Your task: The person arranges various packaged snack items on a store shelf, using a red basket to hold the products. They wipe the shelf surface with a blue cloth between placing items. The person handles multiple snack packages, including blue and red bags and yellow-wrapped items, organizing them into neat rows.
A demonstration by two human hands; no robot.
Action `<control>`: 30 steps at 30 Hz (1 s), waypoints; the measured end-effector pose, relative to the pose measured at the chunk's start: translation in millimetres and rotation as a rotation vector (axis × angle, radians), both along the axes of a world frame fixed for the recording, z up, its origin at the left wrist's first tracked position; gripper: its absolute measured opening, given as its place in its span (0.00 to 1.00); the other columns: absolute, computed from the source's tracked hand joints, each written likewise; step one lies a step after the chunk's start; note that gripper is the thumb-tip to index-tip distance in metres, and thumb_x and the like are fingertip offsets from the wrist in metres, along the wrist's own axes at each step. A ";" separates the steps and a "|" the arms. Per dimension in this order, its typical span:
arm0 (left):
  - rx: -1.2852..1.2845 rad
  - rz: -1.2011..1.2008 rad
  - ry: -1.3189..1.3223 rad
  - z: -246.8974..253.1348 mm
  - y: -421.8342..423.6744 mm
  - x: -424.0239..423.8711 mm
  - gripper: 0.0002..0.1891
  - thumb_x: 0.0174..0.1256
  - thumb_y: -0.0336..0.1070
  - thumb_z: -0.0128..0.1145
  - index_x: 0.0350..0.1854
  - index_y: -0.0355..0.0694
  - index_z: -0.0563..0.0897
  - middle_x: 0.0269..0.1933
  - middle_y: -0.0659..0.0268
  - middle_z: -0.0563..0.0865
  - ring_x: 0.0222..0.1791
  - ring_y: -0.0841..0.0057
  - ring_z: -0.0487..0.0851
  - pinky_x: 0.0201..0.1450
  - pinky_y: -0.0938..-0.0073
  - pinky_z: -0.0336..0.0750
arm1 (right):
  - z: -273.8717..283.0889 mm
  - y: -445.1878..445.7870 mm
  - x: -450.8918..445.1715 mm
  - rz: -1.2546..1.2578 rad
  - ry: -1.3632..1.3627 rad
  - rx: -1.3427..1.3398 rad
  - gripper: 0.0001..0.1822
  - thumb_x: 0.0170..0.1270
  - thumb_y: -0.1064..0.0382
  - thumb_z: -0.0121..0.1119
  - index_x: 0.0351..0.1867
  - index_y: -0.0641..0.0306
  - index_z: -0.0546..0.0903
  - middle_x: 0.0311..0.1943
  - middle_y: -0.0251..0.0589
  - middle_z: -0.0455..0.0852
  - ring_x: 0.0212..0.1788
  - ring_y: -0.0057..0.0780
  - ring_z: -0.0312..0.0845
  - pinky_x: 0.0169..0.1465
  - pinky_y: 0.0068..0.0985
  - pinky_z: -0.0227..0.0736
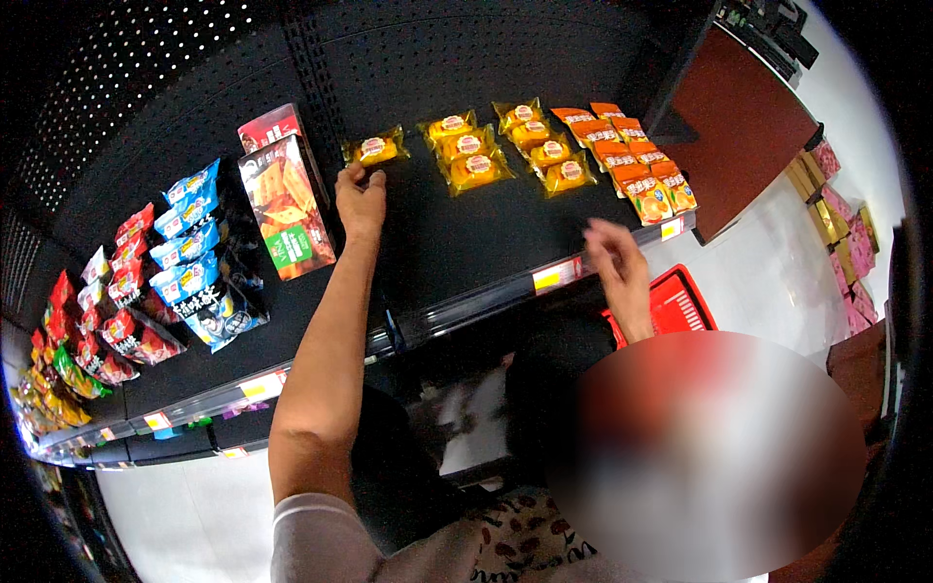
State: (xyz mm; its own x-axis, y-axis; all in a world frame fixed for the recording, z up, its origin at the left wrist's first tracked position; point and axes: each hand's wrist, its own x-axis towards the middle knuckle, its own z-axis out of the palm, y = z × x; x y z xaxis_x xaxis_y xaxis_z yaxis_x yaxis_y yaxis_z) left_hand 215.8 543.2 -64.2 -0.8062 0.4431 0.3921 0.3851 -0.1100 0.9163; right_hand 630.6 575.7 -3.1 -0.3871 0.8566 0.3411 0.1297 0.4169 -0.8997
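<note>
My left hand [361, 204] reaches over the black shelf [437, 240]. Its fingertips are at the near edge of a single yellow-wrapped snack cake [377, 149]; whether they touch the wrapper is hard to tell. To the right of this cake lie a row of similar wrapped cakes [470, 148] and a second such row [552, 151]. My right hand [618, 262], slightly blurred, hovers by the shelf's front edge with loosely bent fingers and nothing seen in it. Beyond it stand orange snack pouches [651, 193] in two rows.
Left of my arm stand a snack box [284, 208], blue bags [189, 280] and red bags [135, 331]. Price tags line the shelf's front rail [481, 295]. A red shopping basket [678, 299] sits below right. A brown counter [743, 109] adjoins the shelf. A blurred oval hides the lower right.
</note>
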 end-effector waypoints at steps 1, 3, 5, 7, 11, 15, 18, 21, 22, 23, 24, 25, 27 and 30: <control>-0.005 0.079 0.107 -6.0 -2.2 -12.1 0.26 0.61 0.35 0.67 0.60 0.30 0.75 0.51 0.53 0.82 0.39 0.67 0.85 0.49 0.68 0.79 | 24.1 -4.2 -37.2 0.084 0.066 -0.080 0.17 0.72 0.66 0.58 0.61 0.60 0.78 0.49 0.37 0.84 0.51 0.25 0.82 0.48 0.23 0.83; -0.156 0.055 0.046 5.8 0.8 -3.6 0.32 0.60 0.37 0.67 0.66 0.30 0.72 0.61 0.47 0.75 0.47 0.62 0.85 0.55 0.67 0.78 | 46.4 2.1 -88.3 0.268 0.137 -0.154 0.19 0.73 0.66 0.58 0.64 0.56 0.75 0.50 0.39 0.84 0.48 0.26 0.83 0.41 0.23 0.86; -0.210 0.068 0.011 7.7 4.1 -9.9 0.34 0.60 0.37 0.67 0.68 0.31 0.70 0.60 0.47 0.75 0.48 0.62 0.85 0.55 0.68 0.78 | 50.0 15.2 -146.2 0.391 0.126 -0.238 0.23 0.72 0.64 0.58 0.67 0.59 0.72 0.53 0.45 0.82 0.47 0.29 0.84 0.39 0.25 0.87; -0.168 0.057 -0.004 1.1 4.6 -22.1 0.37 0.60 0.38 0.67 0.71 0.32 0.68 0.62 0.47 0.74 0.49 0.62 0.84 0.52 0.68 0.79 | 47.5 25.6 -201.4 0.471 0.059 -0.303 0.28 0.74 0.58 0.57 0.71 0.64 0.67 0.59 0.49 0.78 0.52 0.33 0.84 0.40 0.25 0.87; -0.145 -0.117 -0.272 19.3 6.4 -3.0 0.38 0.62 0.37 0.66 0.74 0.35 0.65 0.63 0.48 0.73 0.52 0.63 0.83 0.45 0.70 0.83 | 27.8 57.0 -268.2 0.383 0.010 -0.402 0.35 0.72 0.56 0.59 0.75 0.65 0.59 0.66 0.56 0.69 0.54 0.38 0.83 0.41 0.30 0.89; -0.043 -0.164 -0.399 25.0 1.2 -6.3 0.39 0.65 0.34 0.63 0.77 0.38 0.59 0.66 0.50 0.72 0.53 0.64 0.82 0.41 0.71 0.85 | 16.1 70.9 -307.8 0.365 -0.042 -0.430 0.39 0.72 0.56 0.60 0.77 0.64 0.53 0.70 0.57 0.63 0.55 0.40 0.83 0.42 0.34 0.90; 0.035 -0.237 -0.516 29.7 1.5 -1.7 0.41 0.66 0.34 0.63 0.78 0.35 0.54 0.67 0.53 0.72 0.58 0.65 0.79 0.47 0.69 0.83 | 3.3 81.2 -318.9 0.383 -0.026 -0.488 0.39 0.72 0.59 0.59 0.77 0.63 0.52 0.67 0.56 0.66 0.54 0.39 0.83 0.42 0.35 0.89; 0.067 -0.219 -0.578 27.9 3.1 -4.2 0.41 0.66 0.35 0.62 0.77 0.33 0.54 0.63 0.56 0.74 0.56 0.67 0.79 0.49 0.69 0.82 | -5.8 82.7 -327.9 0.341 -0.008 -0.456 0.39 0.71 0.59 0.61 0.76 0.65 0.53 0.62 0.53 0.74 0.52 0.37 0.83 0.40 0.32 0.89; 0.079 -0.224 -0.593 28.4 4.6 -4.0 0.40 0.66 0.35 0.62 0.77 0.32 0.55 0.61 0.57 0.75 0.56 0.68 0.80 0.49 0.69 0.82 | -10.4 83.8 -327.4 0.328 0.023 -0.427 0.40 0.70 0.57 0.62 0.76 0.65 0.55 0.60 0.53 0.76 0.51 0.37 0.84 0.39 0.30 0.90; 0.090 -0.231 -0.607 28.6 5.8 -2.2 0.40 0.67 0.35 0.62 0.76 0.32 0.55 0.59 0.57 0.76 0.55 0.68 0.80 0.49 0.69 0.82 | -14.2 85.9 -325.4 0.314 0.054 -0.398 0.40 0.69 0.55 0.64 0.75 0.66 0.56 0.58 0.52 0.79 0.51 0.36 0.84 0.38 0.28 0.90; 0.110 -0.229 -0.615 28.8 3.5 -0.8 0.37 0.67 0.35 0.62 0.74 0.32 0.59 0.58 0.57 0.77 0.54 0.69 0.80 0.49 0.70 0.82 | -9.2 81.2 -321.3 0.319 0.048 -0.390 0.40 0.69 0.55 0.64 0.74 0.67 0.57 0.58 0.52 0.78 0.51 0.36 0.84 0.39 0.28 0.89; 0.132 -0.228 -0.621 33.2 -0.5 1.7 0.34 0.67 0.35 0.61 0.72 0.32 0.62 0.56 0.58 0.78 0.53 0.70 0.81 0.49 0.70 0.83 | 4.6 72.3 -312.7 0.324 0.043 -0.381 0.39 0.69 0.55 0.64 0.74 0.68 0.58 0.57 0.51 0.78 0.52 0.36 0.83 0.40 0.29 0.89; 0.179 -0.233 -0.602 42.6 -5.1 9.8 0.27 0.69 0.36 0.60 0.66 0.32 0.67 0.54 0.58 0.79 0.51 0.71 0.82 0.49 0.68 0.83 | 26.3 63.7 -295.7 0.326 0.027 -0.350 0.38 0.67 0.53 0.66 0.71 0.69 0.62 0.54 0.50 0.79 0.52 0.35 0.83 0.41 0.28 0.88; 0.242 -0.300 -0.529 62.4 -4.2 32.6 0.18 0.71 0.38 0.59 0.56 0.34 0.73 0.52 0.58 0.82 0.50 0.69 0.84 0.52 0.65 0.84 | 37.2 72.6 -265.7 0.273 0.009 -0.237 0.35 0.58 0.45 0.74 0.56 0.72 0.76 0.41 0.44 0.86 0.37 0.25 0.85 0.29 0.19 0.84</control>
